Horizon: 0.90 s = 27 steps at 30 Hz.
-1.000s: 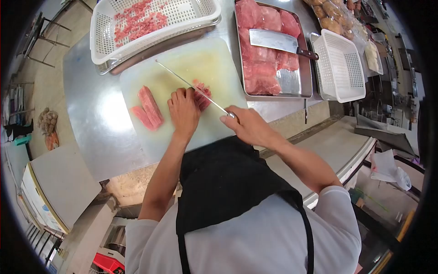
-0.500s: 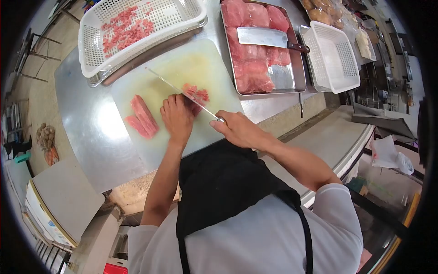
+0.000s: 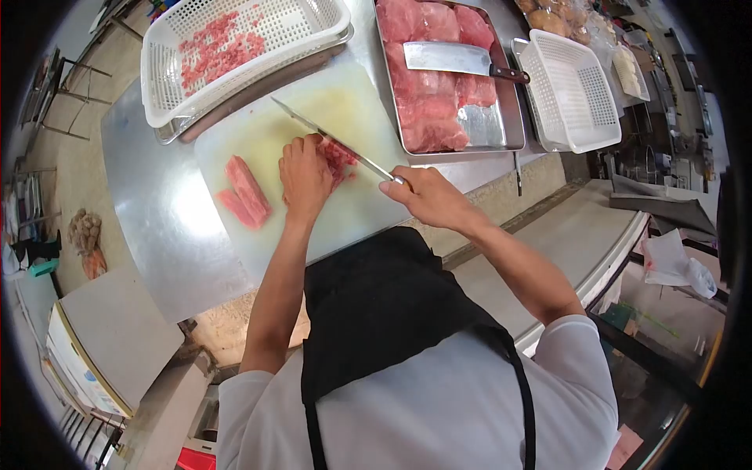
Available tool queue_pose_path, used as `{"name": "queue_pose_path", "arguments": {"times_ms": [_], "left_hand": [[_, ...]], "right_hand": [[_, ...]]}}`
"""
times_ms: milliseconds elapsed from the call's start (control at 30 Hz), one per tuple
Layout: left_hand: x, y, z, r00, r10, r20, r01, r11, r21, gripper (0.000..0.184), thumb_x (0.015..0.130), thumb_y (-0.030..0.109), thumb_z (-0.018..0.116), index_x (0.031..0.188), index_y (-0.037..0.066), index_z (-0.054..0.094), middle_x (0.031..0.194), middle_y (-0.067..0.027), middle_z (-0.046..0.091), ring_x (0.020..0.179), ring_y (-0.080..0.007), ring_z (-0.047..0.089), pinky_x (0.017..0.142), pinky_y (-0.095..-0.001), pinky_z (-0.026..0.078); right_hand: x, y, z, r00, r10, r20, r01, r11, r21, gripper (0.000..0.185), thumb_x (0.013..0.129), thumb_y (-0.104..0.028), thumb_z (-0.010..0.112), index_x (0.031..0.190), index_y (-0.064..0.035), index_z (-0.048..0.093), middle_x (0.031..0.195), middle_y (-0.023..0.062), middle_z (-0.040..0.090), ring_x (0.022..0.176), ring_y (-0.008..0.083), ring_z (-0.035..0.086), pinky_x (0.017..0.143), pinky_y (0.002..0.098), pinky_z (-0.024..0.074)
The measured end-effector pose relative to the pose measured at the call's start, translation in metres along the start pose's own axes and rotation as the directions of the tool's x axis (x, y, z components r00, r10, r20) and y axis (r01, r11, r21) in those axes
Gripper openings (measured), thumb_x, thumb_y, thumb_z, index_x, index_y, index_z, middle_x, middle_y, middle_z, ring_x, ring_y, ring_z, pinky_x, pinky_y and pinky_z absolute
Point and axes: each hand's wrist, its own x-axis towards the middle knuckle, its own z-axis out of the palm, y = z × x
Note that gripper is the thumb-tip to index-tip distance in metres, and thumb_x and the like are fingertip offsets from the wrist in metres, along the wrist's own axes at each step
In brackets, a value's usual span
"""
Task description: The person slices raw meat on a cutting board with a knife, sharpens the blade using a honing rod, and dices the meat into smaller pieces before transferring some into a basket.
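My right hand (image 3: 431, 197) grips the handle of a long, narrow-bladed knife (image 3: 333, 139), whose blade slants across the cutting board (image 3: 370, 205) with its tip pointing far left. Just left of the blade, the fingers of my left hand (image 3: 305, 178) are curled down on a piece of raw meat, most of it hidden beneath them. Small cut bits of pink meat (image 3: 340, 163) lie beside those fingers, close under the blade. Farther left on the board rest long strips of raw meat (image 3: 245, 194), touched by neither hand.
A white perforated basket (image 3: 301, 48) with diced meat stands at the back left. Behind the board on the right, a metal tray (image 3: 492, 138) holds large meat pieces with a cleaver (image 3: 448, 59) across them. Another white basket (image 3: 560, 86) stands beside it.
The knife and my right hand have moved slightly up and to the right. More of the blade's flat side shows. My left hand stays on the meat.
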Motion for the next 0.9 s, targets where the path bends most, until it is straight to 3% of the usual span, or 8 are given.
{"name": "queue_pose_path", "arguments": {"times_ms": [233, 333, 533, 733, 900], "left_hand": [[0.001, 0.001, 0.002, 0.998, -0.014, 0.068, 0.010, 0.998, 0.058, 0.025, 0.085, 0.002, 0.058, 0.109, 0.002, 0.062, 0.098, -0.0170, 0.059, 0.096, -0.0388, 0.056, 0.084, -0.0490, 0.045], [-0.005, -0.005, -0.005, 0.994, -0.086, -0.070, 0.063, 0.957, -0.283, 0.024, 0.085, 0.003, 0.059, 0.109, 0.002, 0.062, 0.098, -0.0173, 0.059, 0.096, -0.0389, 0.056, 0.084, -0.0493, 0.046], [-0.033, -0.012, -0.007, 0.996, -0.087, -0.007, 0.087, 0.984, 0.158, 0.023, 0.083, 0.004, 0.064, 0.106, 0.005, 0.063, 0.102, -0.0143, 0.058, 0.098, -0.0349, 0.056, 0.086, -0.0467, 0.044], [-0.033, -0.013, -0.006, 0.996, -0.001, -0.092, 0.012, 0.992, 0.124, 0.017, 0.087, 0.005, 0.061, 0.104, 0.004, 0.061, 0.096, -0.0150, 0.056, 0.091, -0.0361, 0.055, 0.079, -0.0474, 0.043], [-0.031, -0.014, -0.004, 0.992, -0.006, -0.125, 0.017, 0.996, 0.083, 0.014, 0.087, 0.004, 0.060, 0.101, 0.004, 0.061, 0.096, -0.0151, 0.057, 0.090, -0.0368, 0.055, 0.080, -0.0476, 0.044]], "right_hand": [[0.056, 0.024, 0.031, 0.972, -0.221, -0.072, 0.216, 0.973, -0.079, 0.052, 0.103, -0.044, 0.054, 0.097, 0.0062, 0.066, 0.079, 0.0282, 0.067, 0.082, 0.0465, 0.068, 0.077, 0.0543, 0.0506], [0.049, 0.012, 0.027, 0.987, -0.153, -0.049, 0.150, 0.987, -0.055, 0.053, 0.103, -0.045, 0.055, 0.099, 0.0066, 0.066, 0.078, 0.0280, 0.067, 0.083, 0.0468, 0.068, 0.078, 0.0535, 0.0509], [-0.012, 0.002, 0.032, 0.998, -0.047, 0.038, 0.047, 0.999, 0.006, 0.051, 0.103, -0.042, 0.056, 0.106, 0.0070, 0.067, 0.080, 0.0291, 0.068, 0.085, 0.0476, 0.068, 0.082, 0.0529, 0.0516], [0.051, 0.006, 0.069, 0.977, -0.206, -0.055, 0.204, 0.978, -0.036, 0.051, 0.104, -0.042, 0.055, 0.109, 0.0073, 0.067, 0.083, 0.0303, 0.068, 0.087, 0.0494, 0.068, 0.081, 0.0547, 0.0505], [0.029, -0.026, 0.036, 0.993, -0.109, 0.040, 0.108, 0.994, 0.015, 0.051, 0.104, -0.042, 0.054, 0.105, 0.0078, 0.065, 0.083, 0.0314, 0.067, 0.087, 0.0511, 0.067, 0.081, 0.0556, 0.0500]]}}
